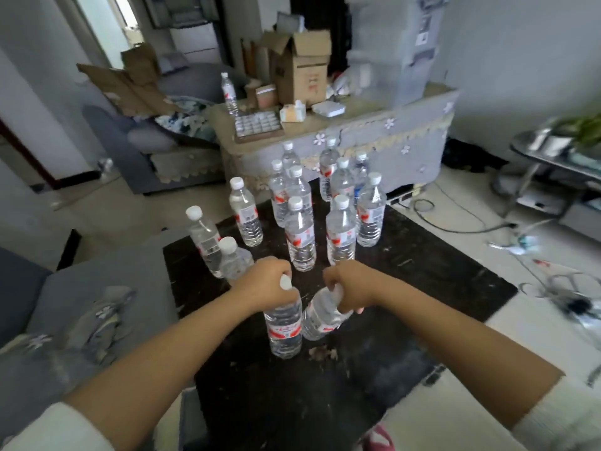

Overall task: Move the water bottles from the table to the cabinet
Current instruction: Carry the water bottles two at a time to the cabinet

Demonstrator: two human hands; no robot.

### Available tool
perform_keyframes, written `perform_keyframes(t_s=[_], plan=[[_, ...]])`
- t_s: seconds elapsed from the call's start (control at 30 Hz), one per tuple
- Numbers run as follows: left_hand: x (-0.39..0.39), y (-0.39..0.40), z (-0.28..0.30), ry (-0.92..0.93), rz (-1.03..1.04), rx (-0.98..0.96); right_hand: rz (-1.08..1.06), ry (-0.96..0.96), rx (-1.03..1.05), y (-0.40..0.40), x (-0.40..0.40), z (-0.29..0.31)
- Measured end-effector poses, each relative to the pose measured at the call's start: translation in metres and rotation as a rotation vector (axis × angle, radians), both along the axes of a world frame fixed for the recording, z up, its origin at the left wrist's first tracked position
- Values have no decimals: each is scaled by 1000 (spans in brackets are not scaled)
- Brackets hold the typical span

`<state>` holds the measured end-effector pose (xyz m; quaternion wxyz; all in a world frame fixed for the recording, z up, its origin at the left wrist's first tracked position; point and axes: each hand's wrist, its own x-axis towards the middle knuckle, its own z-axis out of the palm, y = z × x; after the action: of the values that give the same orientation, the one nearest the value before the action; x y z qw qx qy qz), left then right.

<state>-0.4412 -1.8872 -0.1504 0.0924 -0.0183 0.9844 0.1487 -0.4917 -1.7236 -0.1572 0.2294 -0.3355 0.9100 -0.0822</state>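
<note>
While the left hand [265,281] curls its fingers round the neck of an upright bottle [283,323] on the dark table [422,288], the right hand [346,289] grips a tilted bottle [320,317]. Swinging either could topple the crowded bottles [300,236] just behind.

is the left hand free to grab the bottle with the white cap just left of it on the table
Probably not as things stand: the left hand already grips a bottle by its neck. The nearby bottle stands close, with nothing between them.
</note>
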Motion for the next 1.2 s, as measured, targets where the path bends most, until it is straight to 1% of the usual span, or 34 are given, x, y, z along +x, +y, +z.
perform_keyframes(t_s=[0.1, 0.23, 0.3, 0.43, 0.5, 0.57, 0.77, 0.9, 1.03, 1.2], plan=[[-8, 37, 8, 39, -111, 48, -194, -11, -75, 36, 13, 8], [-26, 97, 12, 35, -255, 109, -500, -55, -139, 101, 28, 19], [-34, 127, 13, 40, -304, 130, -610, -29, -147, 136, 32, 26], [-52, 214, 20, 67, -472, 138, -873, 8, -202, 228, 45, 46], [-58, 249, 26, 74, -518, 173, -962, 6, -217, 264, 48, 53], [-64, 302, 29, 67, -593, 182, -1054, 59, -220, 314, 55, 59], [-78, 444, 41, 93, -677, 186, -1198, 129, -237, 440, 61, 66], [-85, 537, 45, 83, -735, 244, -1271, 166, -238, 523, 66, 72], [-96, 618, 49, 101, -778, 272, -1384, 201, -276, 601, 69, 75], [-117, 704, 55, 127, -831, 281, -1474, 228, -298, 678, 59, 76]])
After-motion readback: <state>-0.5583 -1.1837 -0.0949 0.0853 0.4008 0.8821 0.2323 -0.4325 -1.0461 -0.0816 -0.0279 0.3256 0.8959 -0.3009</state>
